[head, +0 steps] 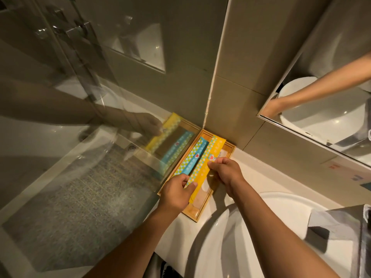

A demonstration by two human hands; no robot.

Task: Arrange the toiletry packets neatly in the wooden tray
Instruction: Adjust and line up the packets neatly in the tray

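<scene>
Blue packet [193, 157] and yellow packet [208, 160] are pinched by left hand [177, 190] and right hand [225, 171]; wooden tray [197, 214] partly hidden.

Both forearms are bare to the lower frame edge, with no sleeves, watch or bracelet in view. The left hand [176, 189] and right hand [224, 170] wear no gloves or rings.
</scene>
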